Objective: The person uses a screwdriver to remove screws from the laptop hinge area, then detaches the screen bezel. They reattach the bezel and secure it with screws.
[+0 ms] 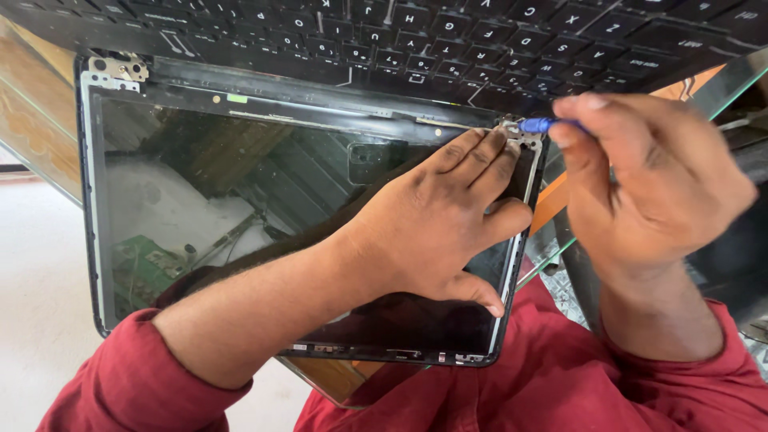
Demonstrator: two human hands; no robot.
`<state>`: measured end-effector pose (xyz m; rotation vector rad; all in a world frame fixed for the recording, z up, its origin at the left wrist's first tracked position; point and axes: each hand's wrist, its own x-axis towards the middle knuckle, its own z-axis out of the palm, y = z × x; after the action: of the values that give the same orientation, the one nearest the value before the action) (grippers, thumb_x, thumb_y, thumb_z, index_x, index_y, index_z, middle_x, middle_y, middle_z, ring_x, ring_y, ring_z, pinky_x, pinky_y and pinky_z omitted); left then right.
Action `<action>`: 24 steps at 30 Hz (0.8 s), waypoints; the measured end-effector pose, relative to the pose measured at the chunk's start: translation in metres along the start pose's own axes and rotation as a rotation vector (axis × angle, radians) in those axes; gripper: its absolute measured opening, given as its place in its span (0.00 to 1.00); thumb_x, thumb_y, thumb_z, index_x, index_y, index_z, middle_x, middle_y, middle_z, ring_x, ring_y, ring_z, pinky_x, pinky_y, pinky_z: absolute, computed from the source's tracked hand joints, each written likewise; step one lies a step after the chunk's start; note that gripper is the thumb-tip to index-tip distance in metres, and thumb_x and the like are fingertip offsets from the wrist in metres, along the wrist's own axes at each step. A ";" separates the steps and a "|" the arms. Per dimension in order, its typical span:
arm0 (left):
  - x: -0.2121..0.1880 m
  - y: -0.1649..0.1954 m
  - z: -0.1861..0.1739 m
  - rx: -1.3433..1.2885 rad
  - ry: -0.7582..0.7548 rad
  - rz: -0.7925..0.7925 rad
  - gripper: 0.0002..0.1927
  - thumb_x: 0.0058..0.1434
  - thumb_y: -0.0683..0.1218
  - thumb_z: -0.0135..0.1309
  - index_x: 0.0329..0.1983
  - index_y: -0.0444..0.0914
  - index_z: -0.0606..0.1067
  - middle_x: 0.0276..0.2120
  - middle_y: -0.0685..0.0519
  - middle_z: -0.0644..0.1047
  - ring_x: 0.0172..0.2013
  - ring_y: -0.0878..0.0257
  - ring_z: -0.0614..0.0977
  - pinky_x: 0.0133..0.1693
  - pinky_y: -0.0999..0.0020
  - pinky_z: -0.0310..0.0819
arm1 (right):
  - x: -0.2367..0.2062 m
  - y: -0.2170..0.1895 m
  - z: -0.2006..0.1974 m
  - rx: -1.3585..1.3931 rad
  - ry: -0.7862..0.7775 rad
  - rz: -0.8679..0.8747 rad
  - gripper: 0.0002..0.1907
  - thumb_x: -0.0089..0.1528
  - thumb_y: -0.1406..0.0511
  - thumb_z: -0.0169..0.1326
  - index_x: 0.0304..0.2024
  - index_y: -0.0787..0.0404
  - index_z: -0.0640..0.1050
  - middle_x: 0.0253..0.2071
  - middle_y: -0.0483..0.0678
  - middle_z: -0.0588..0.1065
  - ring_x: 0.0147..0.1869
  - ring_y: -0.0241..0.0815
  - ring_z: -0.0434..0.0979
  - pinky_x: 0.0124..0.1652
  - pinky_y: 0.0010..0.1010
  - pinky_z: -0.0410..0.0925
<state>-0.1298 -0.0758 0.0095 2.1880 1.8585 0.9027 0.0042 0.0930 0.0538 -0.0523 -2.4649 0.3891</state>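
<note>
Pale floor shows at lower left, and a wooden table edge (32, 96) with a glass top (724, 84) runs behind the work at both sides.

Head view. An opened laptop lies upside down to the viewer, its black keyboard (416, 36) filling the top of the frame. Its display panel (240, 216), stripped of the front bezel, lies flat toward the viewer; the glossy screen reflects a roof structure and a green circuit board. A bare metal hinge bracket (118, 70) shows at the panel's upper left corner, and a thin metal side rail runs down the left edge.

The left hand (436, 232) rests palm-down on the right part of the screen — fingers together and extended, their tips pressing at the upper right corner beside the right hinge bracket (516, 132), the thumb spread toward the panel's right edge. The forearm crosses the screen diagonally from a red sleeve (136, 384).

The right hand (648, 180) is just right of the panel, fingers curled together and pinched on a blue-handled screwdriver (540, 125). Only a short blue length shows beyond the fingertips; its end meets the right hinge bracket, touching or nearly so — the tip itself cannot be made out.

Red clothing (560, 384) fills the lower right below the panel.
</note>
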 end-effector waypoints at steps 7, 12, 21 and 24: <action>-0.001 0.000 0.001 0.013 0.006 0.002 0.44 0.54 0.80 0.42 0.48 0.37 0.71 0.57 0.29 0.72 0.64 0.33 0.70 0.71 0.44 0.55 | 0.000 -0.004 0.001 0.132 0.004 0.107 0.11 0.70 0.80 0.62 0.54 0.73 0.77 0.46 0.58 0.80 0.51 0.47 0.86 0.51 0.27 0.79; 0.000 0.001 0.001 0.007 0.002 -0.001 0.45 0.54 0.80 0.43 0.49 0.37 0.71 0.57 0.30 0.72 0.64 0.33 0.69 0.71 0.44 0.55 | 0.000 0.002 0.002 0.116 -0.014 0.054 0.12 0.73 0.79 0.65 0.55 0.73 0.76 0.45 0.60 0.79 0.49 0.50 0.85 0.48 0.30 0.79; 0.001 -0.002 0.000 -0.031 -0.032 0.004 0.46 0.48 0.80 0.48 0.51 0.38 0.71 0.59 0.30 0.70 0.65 0.33 0.68 0.70 0.44 0.54 | -0.017 0.011 0.005 0.238 -0.013 0.132 0.13 0.74 0.78 0.58 0.60 0.70 0.75 0.49 0.59 0.80 0.54 0.47 0.86 0.52 0.28 0.80; 0.002 -0.002 0.000 -0.042 -0.040 0.004 0.46 0.47 0.79 0.50 0.52 0.38 0.71 0.59 0.30 0.70 0.65 0.32 0.67 0.70 0.44 0.54 | -0.021 0.015 0.008 0.265 0.004 0.143 0.14 0.74 0.79 0.58 0.60 0.70 0.75 0.49 0.60 0.80 0.54 0.47 0.86 0.54 0.29 0.81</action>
<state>-0.1318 -0.0739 0.0092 2.1695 1.8021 0.8833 0.0153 0.1022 0.0311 -0.1185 -2.3919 0.7726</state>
